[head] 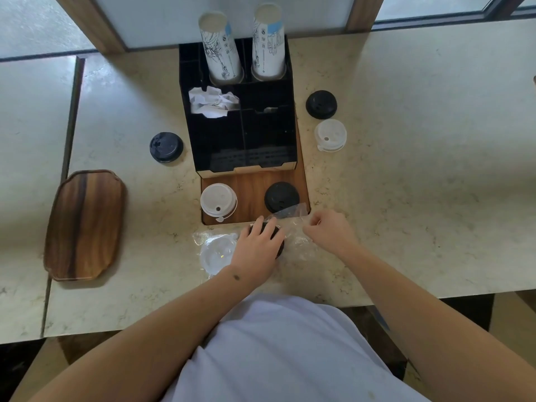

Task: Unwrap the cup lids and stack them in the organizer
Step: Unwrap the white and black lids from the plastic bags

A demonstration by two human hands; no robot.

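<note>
The left hand (258, 245) hides most of the black lid (280, 248) beneath it.

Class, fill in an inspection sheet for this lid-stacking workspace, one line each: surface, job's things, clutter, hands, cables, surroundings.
Surface: pale marble-look counter.
Job's things: black organizer with a wooden front shelf bearing a white lid and a black lid; wrapped black lid and wrapped white lid on the counter in front; loose lids at left and right.
Clutter: crumpled paper in an organizer compartment; wooden tray; two paper cup stacks.
Hands: left hand presses on the wrapped black lid; right hand pinches the plastic wrap.
Cables: nothing seen.
Surroundings: window frames behind.
</note>
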